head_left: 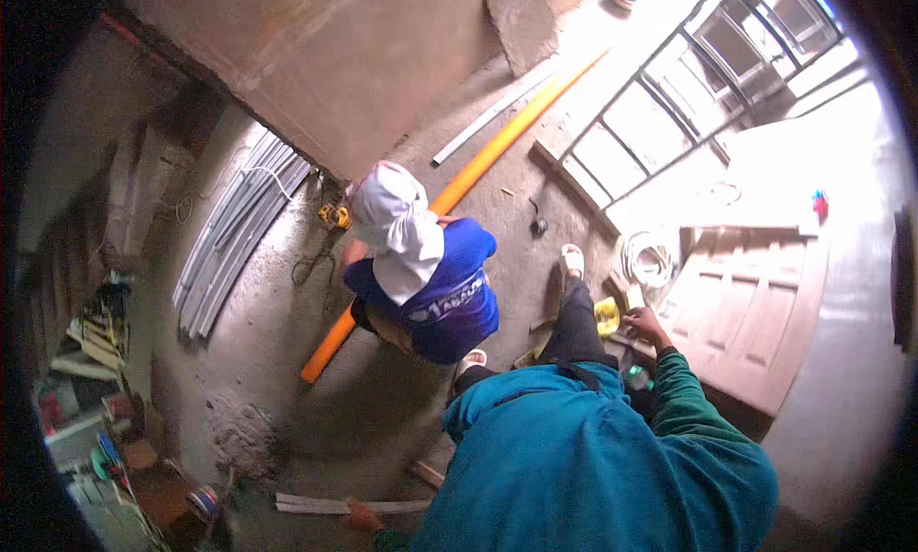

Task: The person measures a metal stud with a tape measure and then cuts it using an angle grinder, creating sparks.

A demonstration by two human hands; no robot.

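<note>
My left hand (pixel 361 516) is low in the view, closed around long pale strips (pixel 311 504) that stick out to both sides of it. On the right, my right hand (pixel 648 327) reaches down with fingers stretched toward a yellow object (pixel 607 316), whose kind I cannot make out. A greenish clear bottle (pixel 638 378) lies below that hand, partly hidden by my sleeve. The brown panelled door (pixel 741 313) lies just right of it.
A person in a blue shirt (pixel 449 303) crouches over a long orange pipe (pixel 488 160). Grey lengths (pixel 234 231) lie bundled at left, near a yellow power tool (pixel 333 215). Coiled hose (pixel 647 258), a metal frame (pixel 650 102) and a rubble heap (pixel 244 432) surround the area.
</note>
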